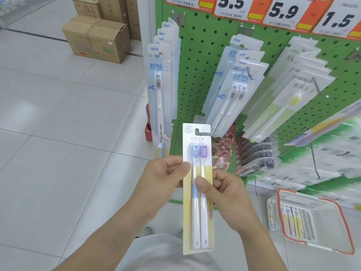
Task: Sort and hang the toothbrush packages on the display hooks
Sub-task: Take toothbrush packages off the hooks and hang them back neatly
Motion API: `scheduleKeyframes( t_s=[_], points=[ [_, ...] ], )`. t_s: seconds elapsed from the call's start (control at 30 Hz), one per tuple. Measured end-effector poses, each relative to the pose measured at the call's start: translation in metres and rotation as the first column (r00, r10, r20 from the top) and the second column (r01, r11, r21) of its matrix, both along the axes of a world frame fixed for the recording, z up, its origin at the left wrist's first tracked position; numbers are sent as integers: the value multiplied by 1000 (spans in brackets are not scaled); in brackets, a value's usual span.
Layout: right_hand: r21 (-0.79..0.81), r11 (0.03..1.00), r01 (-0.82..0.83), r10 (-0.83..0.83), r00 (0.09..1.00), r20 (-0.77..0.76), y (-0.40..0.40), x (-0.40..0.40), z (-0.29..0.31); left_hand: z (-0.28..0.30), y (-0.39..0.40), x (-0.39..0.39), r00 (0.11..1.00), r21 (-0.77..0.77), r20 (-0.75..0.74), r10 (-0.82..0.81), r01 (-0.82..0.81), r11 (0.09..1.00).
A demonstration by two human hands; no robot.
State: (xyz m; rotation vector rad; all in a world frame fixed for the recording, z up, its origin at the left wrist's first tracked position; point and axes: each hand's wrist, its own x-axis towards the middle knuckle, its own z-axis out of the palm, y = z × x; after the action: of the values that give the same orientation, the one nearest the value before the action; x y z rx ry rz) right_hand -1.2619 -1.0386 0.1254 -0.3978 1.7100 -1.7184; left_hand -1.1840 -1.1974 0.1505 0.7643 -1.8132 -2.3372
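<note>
I hold one toothbrush package (197, 188) upright in front of the green pegboard (203, 45), both hands pinching it. My left hand (164, 175) grips its left edge, thumb on the front by the brush necks; my right hand (224, 189) pinches its right edge, thumb pressed over the two handles. The card carries two toothbrushes, one blue and one purple, side by side, heads up, its hang hole at the top just below the hanging rows.

On the pegboard, three upper hooks are loaded: a left row (160, 81) of clear packs marked NEW at the board's left edge, a middle row (236, 85) of twin packs, and a right row (289, 94) fronted by a yellow brush. Three price cards (283, 12) run along the board's top edge. At lower right, one red-rimmed basket (316, 218) sits on the tiled floor with more packages inside; their number is unclear. Cardboard boxes (97, 40) stand at upper left.
</note>
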Motion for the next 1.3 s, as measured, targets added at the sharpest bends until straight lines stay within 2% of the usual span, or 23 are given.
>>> scheduleKeyframes(
  t_s=[0.23, 0.43, 0.7, 0.87, 0.97, 1.1, 1.3],
  points=[
    [100, 966, -240, 236, 970, 52, 10, 1, 5, -6, -5, 1, 993, 29, 14, 118, -118, 993],
    [71, 977, -200, 199, 980, 20, 10, -2, 4, -8, -2, 4, 998, 51, 59, 15, -18, 999],
    [54, 935, -349, 346, 936, 61, 13, -6, 3, -6, -1, 0, 993, 76, 30, 113, -115, 990],
    [31, 955, -295, 291, 952, 93, 11, -8, 6, -4, -2, -3, 999, 45, 54, -5, 2, 999],
    [78, 938, -336, 329, 940, 92, 12, -8, 9, -7, 1, -4, 998, 11, 33, 45, -46, 999],
    [66, 885, -460, 447, 881, 152, 18, -7, 14, -10, 3, -10, 991, 26, 15, 129, -130, 991],
    [104, 902, -420, 409, 906, 108, 16, -7, 8, -14, 4, -10, 997, 54, 37, 71, -73, 996]
  ],
)
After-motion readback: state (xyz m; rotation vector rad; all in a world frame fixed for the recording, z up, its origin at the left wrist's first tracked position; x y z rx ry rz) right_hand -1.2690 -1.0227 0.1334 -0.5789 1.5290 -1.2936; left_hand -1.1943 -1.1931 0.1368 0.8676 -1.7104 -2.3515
